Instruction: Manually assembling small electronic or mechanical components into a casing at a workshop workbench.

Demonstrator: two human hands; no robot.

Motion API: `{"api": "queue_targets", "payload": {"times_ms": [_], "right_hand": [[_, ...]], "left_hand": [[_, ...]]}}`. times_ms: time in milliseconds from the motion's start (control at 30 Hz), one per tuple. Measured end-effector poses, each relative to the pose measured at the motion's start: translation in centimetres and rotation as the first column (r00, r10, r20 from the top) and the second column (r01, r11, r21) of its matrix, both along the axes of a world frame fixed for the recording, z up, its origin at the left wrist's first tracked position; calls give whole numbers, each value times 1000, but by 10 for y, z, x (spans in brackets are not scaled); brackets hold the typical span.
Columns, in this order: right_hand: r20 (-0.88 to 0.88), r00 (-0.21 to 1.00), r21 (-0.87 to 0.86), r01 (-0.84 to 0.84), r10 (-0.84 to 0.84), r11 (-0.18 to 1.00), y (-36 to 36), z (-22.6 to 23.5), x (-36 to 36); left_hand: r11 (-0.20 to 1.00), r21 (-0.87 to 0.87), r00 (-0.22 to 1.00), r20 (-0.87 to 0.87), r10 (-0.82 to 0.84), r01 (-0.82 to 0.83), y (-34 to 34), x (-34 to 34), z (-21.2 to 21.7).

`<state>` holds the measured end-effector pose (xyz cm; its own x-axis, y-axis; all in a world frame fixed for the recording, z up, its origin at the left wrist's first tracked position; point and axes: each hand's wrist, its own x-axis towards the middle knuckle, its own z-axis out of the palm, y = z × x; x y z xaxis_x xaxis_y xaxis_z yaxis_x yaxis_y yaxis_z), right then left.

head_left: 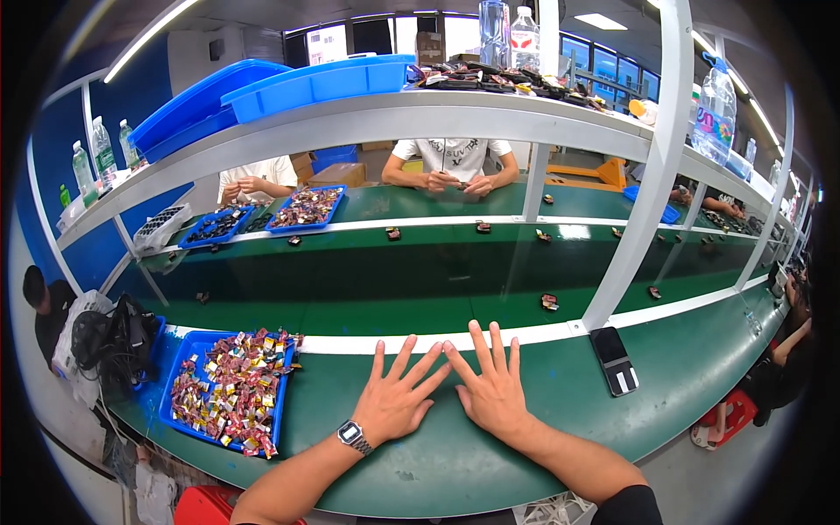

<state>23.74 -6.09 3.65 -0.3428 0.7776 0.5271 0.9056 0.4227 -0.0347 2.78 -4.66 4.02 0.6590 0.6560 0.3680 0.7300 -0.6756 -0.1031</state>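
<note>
My left hand rests palm down on the green worktable, its fingers spread, with a digital watch on the wrist. Beside it my right hand lies the same way, its fingers apart too. The two index fingers come close together near the white edge strip, and neither hand holds anything. To the left of my hands stands a blue tray heaped with small red, yellow and silver pieces. A black phone-like device lies on the table to the right of my right hand.
Beyond the white strip, a dark green conveyor belt carries scattered small pieces. A white post rises at right, supporting a shelf with blue bins and bottles. Several people sit across and along the line. A red stool stands at right.
</note>
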Motion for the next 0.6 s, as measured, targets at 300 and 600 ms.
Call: {"api": "queue_targets", "payload": {"times_ms": [300,600], "right_hand": [[35,999,10,-2,1,1000,3,0,2],[0,1000,2,4,-4,1000,2,0,1]], "left_hand": [[1000,13,1000,12,9,-9,1,1,1],[1000,1,1000,20,9,-9,0,0,1]]}}
